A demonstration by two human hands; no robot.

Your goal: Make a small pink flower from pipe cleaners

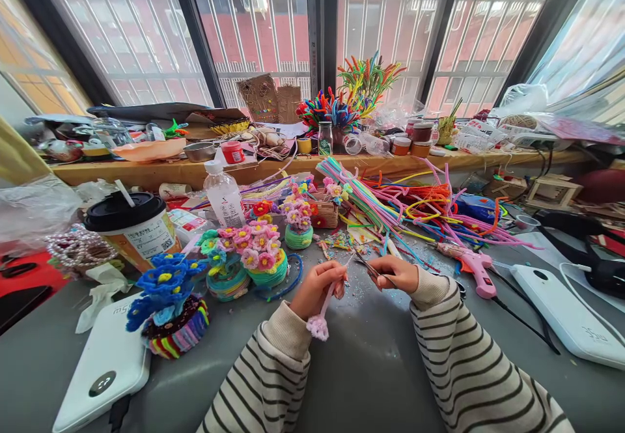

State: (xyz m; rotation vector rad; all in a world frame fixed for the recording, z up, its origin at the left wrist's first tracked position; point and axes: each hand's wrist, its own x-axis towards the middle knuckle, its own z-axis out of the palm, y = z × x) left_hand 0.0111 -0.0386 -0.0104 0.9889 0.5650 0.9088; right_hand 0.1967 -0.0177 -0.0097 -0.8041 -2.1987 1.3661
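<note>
Head view: left hand (316,288) pinching pink pipe-cleaner flower (318,326) by stem, right hand (396,273) gripping small scissors (367,266). Tip: hold stem steady, snip close, mind fingertips.

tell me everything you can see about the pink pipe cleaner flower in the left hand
The pink pipe cleaner flower looks fuzzy, like chenille. It has a small pale pink curled head hanging downward and a thin pink stem that runs up through the left hand, which grips it above the grey table. The stem's upper end reaches toward the right hand, which holds small scissors at it. Finer petal detail is too small to tell.
</note>
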